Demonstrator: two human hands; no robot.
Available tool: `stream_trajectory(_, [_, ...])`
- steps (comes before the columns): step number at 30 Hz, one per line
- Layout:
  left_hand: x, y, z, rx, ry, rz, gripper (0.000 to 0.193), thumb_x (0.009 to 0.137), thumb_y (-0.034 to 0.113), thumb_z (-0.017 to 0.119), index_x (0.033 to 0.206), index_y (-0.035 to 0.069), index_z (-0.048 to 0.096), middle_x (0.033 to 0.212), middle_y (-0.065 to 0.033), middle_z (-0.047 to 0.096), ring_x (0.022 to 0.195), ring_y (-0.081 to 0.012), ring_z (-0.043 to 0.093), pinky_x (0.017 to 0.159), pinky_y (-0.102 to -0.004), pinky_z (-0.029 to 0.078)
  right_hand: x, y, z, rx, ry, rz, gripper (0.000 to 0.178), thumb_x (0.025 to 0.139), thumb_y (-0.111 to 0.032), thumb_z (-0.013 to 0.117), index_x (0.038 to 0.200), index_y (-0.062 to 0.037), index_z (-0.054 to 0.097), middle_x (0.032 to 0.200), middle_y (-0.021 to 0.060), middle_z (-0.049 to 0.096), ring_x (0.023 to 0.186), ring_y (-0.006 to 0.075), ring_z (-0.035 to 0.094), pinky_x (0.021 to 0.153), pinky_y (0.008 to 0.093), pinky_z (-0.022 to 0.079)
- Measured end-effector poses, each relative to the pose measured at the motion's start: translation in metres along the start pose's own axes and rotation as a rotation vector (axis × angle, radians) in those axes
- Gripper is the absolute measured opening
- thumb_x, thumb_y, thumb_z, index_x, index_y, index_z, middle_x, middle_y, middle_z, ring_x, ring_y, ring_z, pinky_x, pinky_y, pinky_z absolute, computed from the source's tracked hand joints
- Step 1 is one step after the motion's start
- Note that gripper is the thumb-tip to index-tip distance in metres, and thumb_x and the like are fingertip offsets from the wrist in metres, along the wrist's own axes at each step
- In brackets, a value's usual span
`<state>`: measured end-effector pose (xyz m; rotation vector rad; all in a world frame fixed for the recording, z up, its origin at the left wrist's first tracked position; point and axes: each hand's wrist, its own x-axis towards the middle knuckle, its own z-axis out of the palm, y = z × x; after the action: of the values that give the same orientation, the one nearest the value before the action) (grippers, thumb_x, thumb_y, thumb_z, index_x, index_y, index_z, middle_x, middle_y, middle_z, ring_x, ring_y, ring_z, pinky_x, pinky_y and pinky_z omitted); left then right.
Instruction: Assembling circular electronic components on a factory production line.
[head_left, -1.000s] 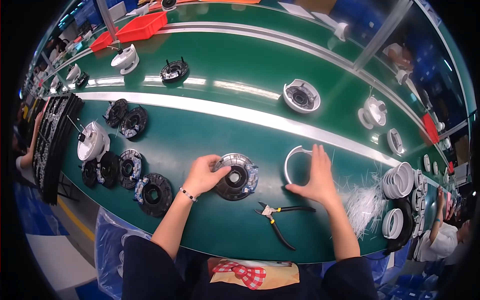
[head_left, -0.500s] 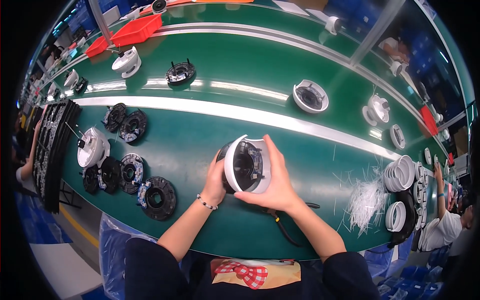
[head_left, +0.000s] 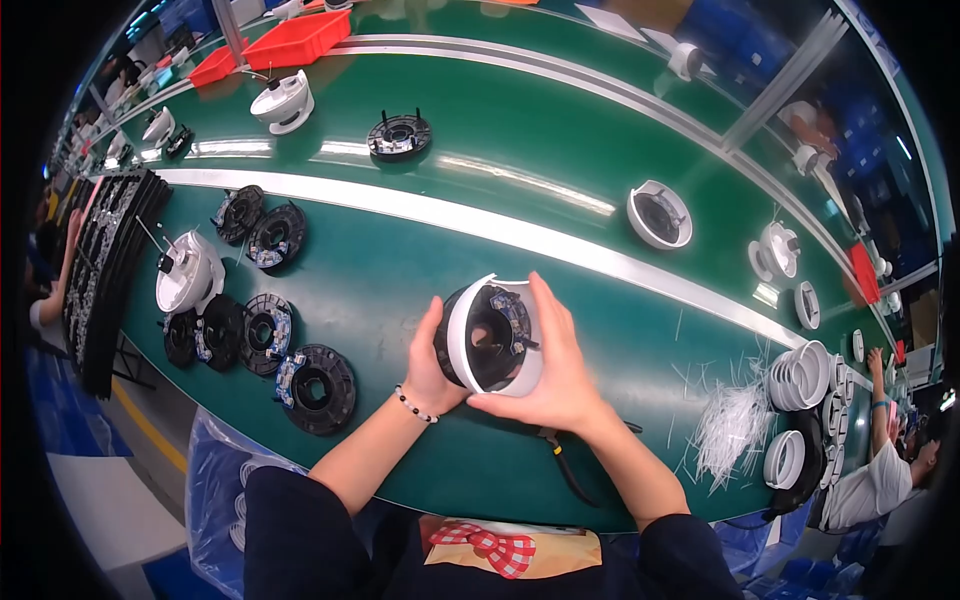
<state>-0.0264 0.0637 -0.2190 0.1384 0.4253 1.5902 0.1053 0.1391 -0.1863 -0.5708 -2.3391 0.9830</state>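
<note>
Above the near workbench, both my hands hold a white round plastic housing (head_left: 459,335) tilted on edge. Inside it sits a black round base (head_left: 487,350) with a small circuit board along its upper right. My left hand (head_left: 432,365) is closed round the black back part. My right hand (head_left: 560,365) grips the white rim from the right, thumb below and fingers above. Beneath my right forearm lies a pair of pliers (head_left: 568,468) with dark, yellow-marked handles, partly covered. To the left lie several black discs with circuit boards (head_left: 322,390), beside a white dome-shaped unit (head_left: 190,275).
At right are a heap of clipped white strips (head_left: 730,430) and stacked white rings (head_left: 800,375). Black trays (head_left: 105,280) stand at the left edge. Beyond the white divider, the green conveyor (head_left: 520,130) carries housings and a black base (head_left: 400,135). Co-workers sit at both sides.
My view has shifted slightly, and conveyor parts appear further right. The housing has turned a little in my hands, showing more of the black base's side.
</note>
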Motion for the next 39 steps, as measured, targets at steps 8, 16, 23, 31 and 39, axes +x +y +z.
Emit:
stream_trajectory(8, [0.002, -0.006, 0.000, 0.058, 0.074, 0.083, 0.056, 0.087, 0.046, 0.027, 0.120, 0.003, 0.041, 0.114, -0.0128, 0.049, 0.104, -0.0232, 0.050, 0.090, -0.0367, 0.041, 0.005, 0.000, -0.006, -0.081, -0.068, -0.122, 0.112, 0.048, -0.036, 0.079, 0.132, 0.0030, 0.015, 0.132, 0.0251, 0.023, 0.119, 0.0383, 0.028, 0.097, 0.0428, 0.026])
stream_trajectory(16, [0.000, -0.011, 0.001, 0.097, -0.014, 0.099, 0.072, 0.084, 0.061, 0.019, 0.124, 0.003, 0.036, 0.120, -0.0128, 0.045, 0.110, -0.0229, 0.046, 0.093, -0.0368, 0.039, 0.006, 0.001, -0.002, -0.066, -0.045, -0.063, 0.112, 0.046, -0.035, 0.078, 0.130, 0.0049, 0.016, 0.129, 0.0254, 0.025, 0.118, 0.0403, 0.027, 0.097, 0.0445, 0.026])
stream_trajectory(23, [-0.011, 0.001, -0.008, 0.122, 0.025, -0.013, 0.071, 0.082, 0.063, 0.025, 0.123, 0.006, 0.038, 0.118, -0.0126, 0.047, 0.108, -0.0248, 0.048, 0.089, -0.0385, 0.042, 0.018, -0.005, -0.011, -0.079, -0.277, -0.182, 0.113, 0.043, -0.034, 0.079, 0.130, 0.0044, 0.019, 0.128, 0.0232, 0.028, 0.117, 0.0397, 0.029, 0.096, 0.0433, 0.027])
stream_trajectory(31, [0.004, -0.019, 0.014, 0.103, 0.131, 0.095, 0.055, 0.071, 0.036, 0.049, 0.115, 0.003, 0.046, 0.110, -0.0127, 0.053, 0.101, -0.0250, 0.052, 0.088, -0.0384, 0.042, -0.005, 0.018, -0.006, -0.072, 0.136, -0.229, 0.108, 0.043, -0.039, 0.074, 0.128, 0.0022, 0.022, 0.126, 0.0241, 0.032, 0.115, 0.0410, 0.034, 0.093, 0.0450, 0.030])
stream_trajectory(39, [0.083, -0.042, 0.070, 0.293, 0.007, 0.046, 0.053, 0.078, 0.041, 0.038, 0.111, 0.001, 0.049, 0.109, -0.0129, 0.054, 0.100, -0.0251, 0.053, 0.089, -0.0375, 0.041, -0.007, 0.053, -0.059, -0.115, 0.396, -0.087, 0.113, 0.047, -0.040, 0.073, 0.132, 0.0029, 0.013, 0.129, 0.0238, 0.028, 0.122, 0.0382, 0.024, 0.097, 0.0443, 0.024])
